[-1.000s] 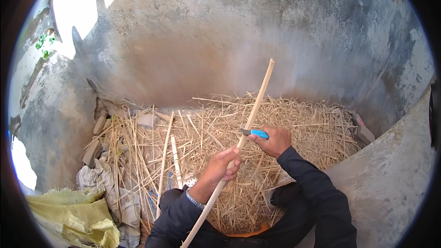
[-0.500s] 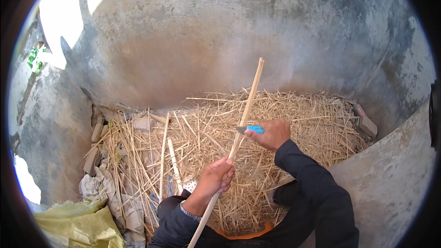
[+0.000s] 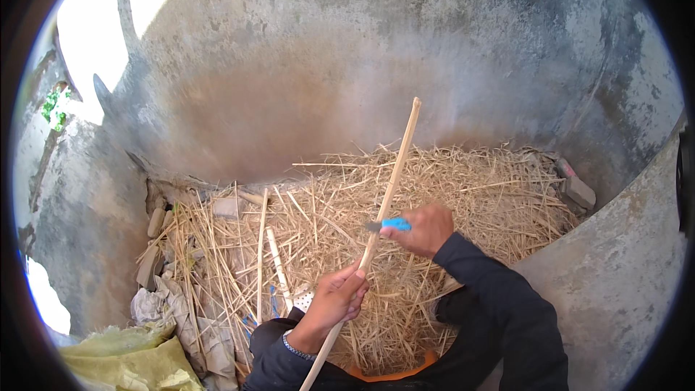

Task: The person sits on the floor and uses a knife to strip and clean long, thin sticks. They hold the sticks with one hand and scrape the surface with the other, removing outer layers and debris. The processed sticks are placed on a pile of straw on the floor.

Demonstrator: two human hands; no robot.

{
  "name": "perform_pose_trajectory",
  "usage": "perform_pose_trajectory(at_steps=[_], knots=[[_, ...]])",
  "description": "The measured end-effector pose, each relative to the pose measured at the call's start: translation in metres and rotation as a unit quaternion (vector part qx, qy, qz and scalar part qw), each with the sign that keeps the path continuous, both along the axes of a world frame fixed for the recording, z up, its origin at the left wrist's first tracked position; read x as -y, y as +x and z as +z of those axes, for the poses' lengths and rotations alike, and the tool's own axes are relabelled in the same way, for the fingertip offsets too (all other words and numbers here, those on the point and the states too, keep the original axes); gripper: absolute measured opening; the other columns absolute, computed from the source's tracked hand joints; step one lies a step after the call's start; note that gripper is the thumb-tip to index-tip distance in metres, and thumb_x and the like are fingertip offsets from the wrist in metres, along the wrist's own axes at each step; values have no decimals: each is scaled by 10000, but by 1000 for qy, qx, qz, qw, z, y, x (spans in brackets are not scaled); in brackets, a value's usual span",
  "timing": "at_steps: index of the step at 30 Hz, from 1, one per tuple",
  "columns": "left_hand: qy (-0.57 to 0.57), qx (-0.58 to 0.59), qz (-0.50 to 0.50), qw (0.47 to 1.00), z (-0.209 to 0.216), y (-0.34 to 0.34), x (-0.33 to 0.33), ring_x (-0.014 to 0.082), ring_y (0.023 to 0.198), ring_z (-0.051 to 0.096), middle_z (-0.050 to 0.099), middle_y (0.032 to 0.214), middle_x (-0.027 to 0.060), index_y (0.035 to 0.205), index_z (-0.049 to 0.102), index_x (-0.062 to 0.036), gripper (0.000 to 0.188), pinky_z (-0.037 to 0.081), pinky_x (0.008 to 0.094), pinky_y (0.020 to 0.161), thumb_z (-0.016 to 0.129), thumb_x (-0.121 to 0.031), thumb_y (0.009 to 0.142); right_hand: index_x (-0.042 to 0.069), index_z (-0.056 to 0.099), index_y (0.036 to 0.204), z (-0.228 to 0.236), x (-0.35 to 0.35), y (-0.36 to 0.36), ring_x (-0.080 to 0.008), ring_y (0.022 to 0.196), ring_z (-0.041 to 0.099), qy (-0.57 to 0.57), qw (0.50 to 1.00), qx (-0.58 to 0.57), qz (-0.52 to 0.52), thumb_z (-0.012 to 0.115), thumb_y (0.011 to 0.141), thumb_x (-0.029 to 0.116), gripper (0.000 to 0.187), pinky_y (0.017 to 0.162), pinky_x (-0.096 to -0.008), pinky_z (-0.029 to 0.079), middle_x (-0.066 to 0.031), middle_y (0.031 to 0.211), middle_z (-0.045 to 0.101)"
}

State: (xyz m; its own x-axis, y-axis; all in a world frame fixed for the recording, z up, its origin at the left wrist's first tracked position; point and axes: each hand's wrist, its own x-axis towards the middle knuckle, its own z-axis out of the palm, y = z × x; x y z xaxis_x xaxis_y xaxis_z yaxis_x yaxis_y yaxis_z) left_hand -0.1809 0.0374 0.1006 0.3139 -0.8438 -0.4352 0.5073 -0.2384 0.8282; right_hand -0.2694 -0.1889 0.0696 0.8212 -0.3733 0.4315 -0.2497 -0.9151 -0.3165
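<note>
A long, pale wooden strip (image 3: 396,174), perhaps split bamboo, slants up and away from my lap toward the wall. My left hand (image 3: 337,295) is closed around its lower part. Higher up, my right hand (image 3: 427,229) grips a blue-handled knife (image 3: 395,225), its short dark blade lying against the strip. The strip's far end stands free in the air, and its near end runs out of view at the bottom. Beneath both hands spreads a thick heap of straw-coloured shavings (image 3: 463,195).
Two pale sticks (image 3: 260,253) lie left of my left hand. A grey concrete wall (image 3: 347,65) rises behind the shavings, and another slopes at the right. Bricks (image 3: 579,192) sit at the far right corner. Lower left are a yellow-green sack (image 3: 134,366) and crumpled paper-like sheeting (image 3: 192,322).
My right hand has drawn the knife down along the strip, closer to my left hand. My left hand keeps its hold, and the view has shifted slightly.
</note>
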Motion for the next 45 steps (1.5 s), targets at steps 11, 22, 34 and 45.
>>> perform_pose_trajectory(at_steps=[11,22,34,45], knots=[[-13,41,-6,999,7,-8,-6,24,455,344,419,649,-50,1365,479,-102,364,301,181,401,461,-202,1016,126,600,522,-14,7,-3,-229,376,512,16,998,29,-59,447,790,788,730,396,-387,384,-70,417,485],[12,43,-27,999,8,-21,-10,22,462,342,411,659,-52,1337,491,-87,350,308,185,407,466,-223,1015,103,602,537,-18,85,0,-245,399,518,-53,982,68,-168,450,781,795,749,417,-411,399,-74,438,503],[12,30,-87,996,6,-50,-15,28,437,348,398,606,-49,1114,583,-56,238,300,195,394,461,-237,1019,101,689,679,-30,161,-43,-306,560,607,-57,937,24,-343,423,799,786,745,529,-454,458,-127,559,588],[11,21,-149,989,-11,-54,-8,25,439,329,403,621,-44,929,550,-61,240,303,194,406,451,-259,1021,75,720,756,-63,186,-75,-341,628,640,-11,899,-16,-438,410,796,789,779,597,-483,482,-166,622,632]])
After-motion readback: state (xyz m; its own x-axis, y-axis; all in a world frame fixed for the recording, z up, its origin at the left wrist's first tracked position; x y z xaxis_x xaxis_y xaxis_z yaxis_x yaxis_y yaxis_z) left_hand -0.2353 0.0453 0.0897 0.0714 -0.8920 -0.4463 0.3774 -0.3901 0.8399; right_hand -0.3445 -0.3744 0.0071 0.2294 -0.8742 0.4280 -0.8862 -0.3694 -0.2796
